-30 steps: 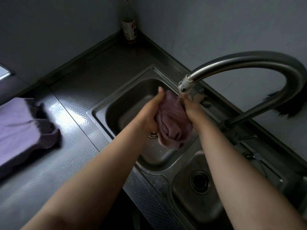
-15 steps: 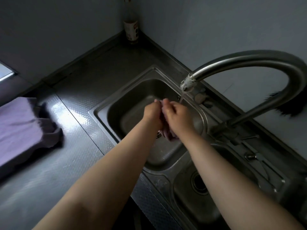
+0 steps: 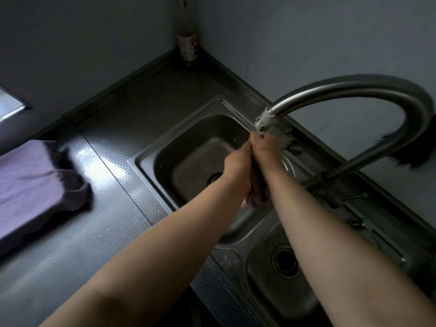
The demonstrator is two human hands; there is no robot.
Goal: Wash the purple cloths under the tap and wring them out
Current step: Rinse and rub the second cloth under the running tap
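My left hand (image 3: pixel 237 165) and my right hand (image 3: pixel 265 151) are pressed together over the left sink basin (image 3: pixel 188 159), just under the spout of the curved steel tap (image 3: pixel 354 90). Both are shut on a bunched purple cloth (image 3: pixel 256 195), which shows only as a dark wad hanging below my wrists. Whether water runs from the spout is hard to tell. A second purple cloth (image 3: pixel 30 185) lies folded on the steel counter at the far left.
A bottle (image 3: pixel 187 47) stands in the back corner of the counter. A smaller basin with a drain (image 3: pixel 284 257) lies to the right of the main one. The tap lever (image 3: pixel 354 198) and a dark brush (image 3: pixel 410 152) sit by the right wall.
My hands have closed tightly together and risen toward the spout. The cloth, spread wide between them a second ago, is now squeezed into a small wad.
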